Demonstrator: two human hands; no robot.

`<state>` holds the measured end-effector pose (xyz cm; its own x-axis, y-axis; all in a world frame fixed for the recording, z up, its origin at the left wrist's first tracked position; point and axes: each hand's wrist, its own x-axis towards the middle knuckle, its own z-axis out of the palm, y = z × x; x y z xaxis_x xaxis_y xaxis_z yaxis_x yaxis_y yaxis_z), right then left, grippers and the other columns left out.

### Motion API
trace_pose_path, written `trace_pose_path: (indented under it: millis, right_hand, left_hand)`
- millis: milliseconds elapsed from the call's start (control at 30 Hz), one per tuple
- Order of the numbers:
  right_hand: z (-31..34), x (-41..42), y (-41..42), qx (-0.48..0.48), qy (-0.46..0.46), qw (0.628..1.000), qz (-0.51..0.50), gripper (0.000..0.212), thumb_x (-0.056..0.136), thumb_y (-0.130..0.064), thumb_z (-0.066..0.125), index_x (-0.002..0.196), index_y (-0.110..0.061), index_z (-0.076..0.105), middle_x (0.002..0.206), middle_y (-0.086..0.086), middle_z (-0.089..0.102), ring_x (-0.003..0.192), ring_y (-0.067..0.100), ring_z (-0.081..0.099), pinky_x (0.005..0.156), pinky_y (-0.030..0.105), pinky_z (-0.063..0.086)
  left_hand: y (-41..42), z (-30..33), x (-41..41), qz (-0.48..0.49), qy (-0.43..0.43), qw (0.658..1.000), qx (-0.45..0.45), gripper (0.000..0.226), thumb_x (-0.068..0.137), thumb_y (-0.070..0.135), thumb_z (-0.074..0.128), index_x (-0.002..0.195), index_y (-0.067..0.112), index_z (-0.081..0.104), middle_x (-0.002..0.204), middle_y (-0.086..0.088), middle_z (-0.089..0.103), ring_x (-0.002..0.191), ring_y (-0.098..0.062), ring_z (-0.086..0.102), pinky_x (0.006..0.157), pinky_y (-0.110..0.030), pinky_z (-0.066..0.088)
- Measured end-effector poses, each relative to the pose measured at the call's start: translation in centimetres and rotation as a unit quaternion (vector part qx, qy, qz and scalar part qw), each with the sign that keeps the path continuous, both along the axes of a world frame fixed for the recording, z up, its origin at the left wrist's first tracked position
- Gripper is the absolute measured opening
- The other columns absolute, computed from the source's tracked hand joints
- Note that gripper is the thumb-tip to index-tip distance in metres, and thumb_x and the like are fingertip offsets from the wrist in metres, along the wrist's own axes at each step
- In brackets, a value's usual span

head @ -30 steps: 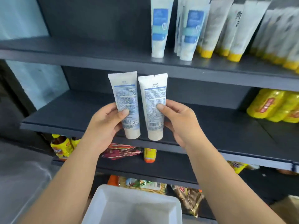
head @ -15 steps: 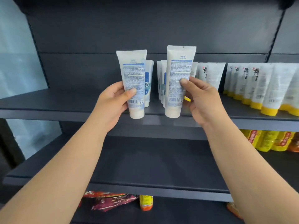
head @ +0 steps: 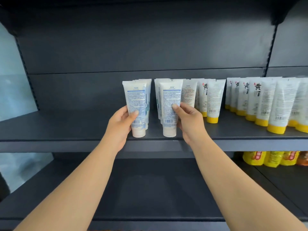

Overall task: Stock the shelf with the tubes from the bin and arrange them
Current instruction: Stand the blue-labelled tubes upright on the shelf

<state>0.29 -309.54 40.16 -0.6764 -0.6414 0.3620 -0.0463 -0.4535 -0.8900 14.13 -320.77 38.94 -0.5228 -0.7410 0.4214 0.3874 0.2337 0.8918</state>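
- Two white tubes, carried at chest height a second ago and raised level with the shelf half a second ago, are now brought down to the shelf board; each is stood cap-down at the front of an existing row.
- The left tube is gripped by the left hand, with the thumb laid across the printed back panel and the fingers wrapped behind; its cap appears to touch the board just in front of the blue-labelled tubes.
- The right tube is pinched by the right hand, thumb on the label, fingers curled round its right side; its cap is seen at the board's front edge.
- To the right, the yellow-capped tubes are ranked in rows.
- The bin is not in view.
- Placement is judged nearly complete: release remains, and both labels face backward, so turning may be required for the arrangement.
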Motion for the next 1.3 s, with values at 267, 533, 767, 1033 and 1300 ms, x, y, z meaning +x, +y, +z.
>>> trace_pose_path:
  millis: [267, 533, 767, 1033, 1300]
  right_hand:
    - [-0.9, -0.2, -0.2, -0.018, 0.017, 1.000, 0.008, 0.016, 0.090, -0.015, 0.056, 0.092, -0.028, 0.066, 0.089, -0.016, 0.069, 0.085, 0.001, 0.066, 0.075, 0.018, 0.053]
    - [-1.4, -0.5, 0.3, 0.016, 0.040, 0.998, -0.036, 0.021, 0.087, -0.016, 0.063, 0.107, -0.014, 0.064, 0.096, -0.006, 0.068, 0.092, 0.009, 0.064, 0.086, 0.025, 0.051]
    - [-1.5, -1.5, 1.7, 0.093, 0.114, 0.987, -0.061, 0.014, 0.087, -0.021, 0.062, 0.097, -0.013, 0.059, 0.092, -0.006, 0.064, 0.083, 0.002, 0.057, 0.078, 0.017, 0.047]
    - [-0.9, -1.0, 0.9, 0.177, 0.166, 0.967, -0.074, 0.038, 0.085, -0.026, 0.065, 0.118, -0.008, 0.059, 0.112, 0.004, 0.064, 0.103, 0.018, 0.059, 0.083, 0.026, 0.046]
    - [1.0, 2.5, 0.7, 0.126, 0.142, 0.981, -0.047, 0.014, 0.079, -0.021, 0.071, 0.089, -0.018, 0.062, 0.100, 0.001, 0.068, 0.095, 0.017, 0.064, 0.088, 0.036, 0.053]
  left_hand:
    - [-0.6, -0.6, -0.5, -0.002, -0.011, 1.000, -0.015, 0.032, 0.091, 0.013, 0.053, 0.123, 0.017, 0.056, 0.120, 0.004, 0.064, 0.110, -0.012, 0.061, 0.094, -0.032, 0.047]
    - [-0.4, -0.5, -0.2, 0.012, -0.017, 1.000, -0.006, 0.023, 0.090, 0.011, 0.055, 0.108, 0.023, 0.062, 0.110, 0.007, 0.068, 0.102, -0.008, 0.065, 0.091, -0.030, 0.049]
    - [0.4, -0.1, -0.1, 0.118, -0.134, 0.982, -0.060, 0.039, 0.083, 0.015, 0.066, 0.120, 0.020, 0.057, 0.118, 0.003, 0.064, 0.106, -0.011, 0.061, 0.093, -0.031, 0.047]
    - [2.8, 0.5, 0.4, 0.202, -0.133, 0.969, -0.059, 0.043, 0.081, 0.008, 0.067, 0.122, 0.020, 0.057, 0.114, 0.004, 0.065, 0.092, -0.004, 0.061, 0.081, -0.023, 0.050]
    - [1.8, 1.4, 3.6, 0.201, -0.128, 0.969, -0.072, 0.043, 0.080, 0.009, 0.068, 0.118, 0.028, 0.059, 0.107, 0.008, 0.065, 0.099, -0.008, 0.062, 0.091, -0.033, 0.050]
